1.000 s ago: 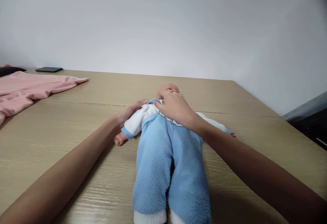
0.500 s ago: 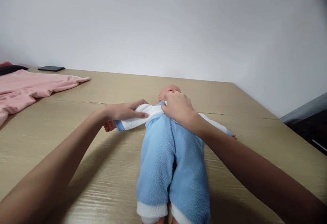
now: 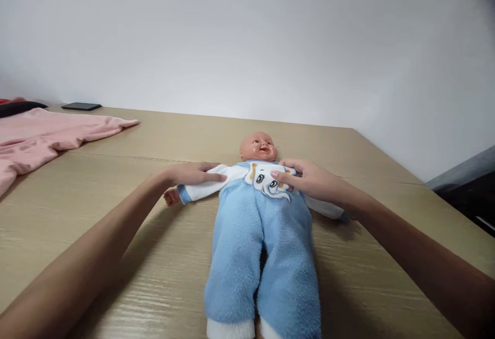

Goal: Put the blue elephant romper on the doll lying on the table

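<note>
A baby doll (image 3: 259, 147) lies on its back, head away from me, dressed in a fuzzy blue and white romper (image 3: 235, 241) with an animal face on the chest. My left hand (image 3: 191, 174) is closed around the upper part of the white sleeve on the left, thumb in front and fingers behind. On the other side, my right hand (image 3: 313, 178) grips the romper at the shoulder, its thumb resting on the chest patch and its fingertips partly hidden. One doll hand (image 3: 171, 197) sticks out of the left cuff. The feet fall outside the view.
The doll is on a wooden table (image 3: 147, 287) that meets a pale wall (image 3: 216, 55). Pink cloth (image 3: 73, 130) is spread at the left, with a black item (image 3: 21, 108) behind it. A dark phone-like slab (image 3: 81, 106) lies near the wall.
My right hand has moved from the collar, near the doll's face, rightward to the shoulder, uncovering the head and chest patch. My left hand stays on the sleeve.
</note>
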Tool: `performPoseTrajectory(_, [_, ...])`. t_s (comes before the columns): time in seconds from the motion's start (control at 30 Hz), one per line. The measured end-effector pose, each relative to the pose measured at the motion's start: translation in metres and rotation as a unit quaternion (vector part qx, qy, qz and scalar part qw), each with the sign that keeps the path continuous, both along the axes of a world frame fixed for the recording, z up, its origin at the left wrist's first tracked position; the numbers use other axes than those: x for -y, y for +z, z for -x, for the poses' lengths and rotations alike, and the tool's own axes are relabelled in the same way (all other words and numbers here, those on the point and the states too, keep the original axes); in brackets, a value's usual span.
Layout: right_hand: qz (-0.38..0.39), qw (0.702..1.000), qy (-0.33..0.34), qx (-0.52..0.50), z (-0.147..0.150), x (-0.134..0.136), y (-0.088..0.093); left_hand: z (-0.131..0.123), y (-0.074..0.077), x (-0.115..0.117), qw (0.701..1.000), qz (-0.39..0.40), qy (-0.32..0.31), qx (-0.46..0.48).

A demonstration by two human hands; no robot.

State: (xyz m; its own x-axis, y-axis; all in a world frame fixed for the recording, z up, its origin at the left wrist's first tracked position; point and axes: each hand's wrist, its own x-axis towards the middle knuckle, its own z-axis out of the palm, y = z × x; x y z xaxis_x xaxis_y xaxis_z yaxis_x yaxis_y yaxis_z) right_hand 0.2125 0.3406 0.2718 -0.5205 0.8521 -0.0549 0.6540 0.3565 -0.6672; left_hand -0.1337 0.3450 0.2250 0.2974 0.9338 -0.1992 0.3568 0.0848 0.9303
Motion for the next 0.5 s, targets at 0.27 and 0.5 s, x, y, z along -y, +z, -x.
performPoseTrajectory(0.27, [-0.124,0.990,-0.056,-0.033,-0.045,0.038,-0.042,-0.003,-0.009,-0.012,0.996,0.027,0.000,0.080])
performPoseTrajectory(0.5, [-0.333,0.930,-0.156,-0.023,-0.092,0.048,-0.090,-0.007,-0.005,-0.042,0.983,0.023,-0.180,-0.028])
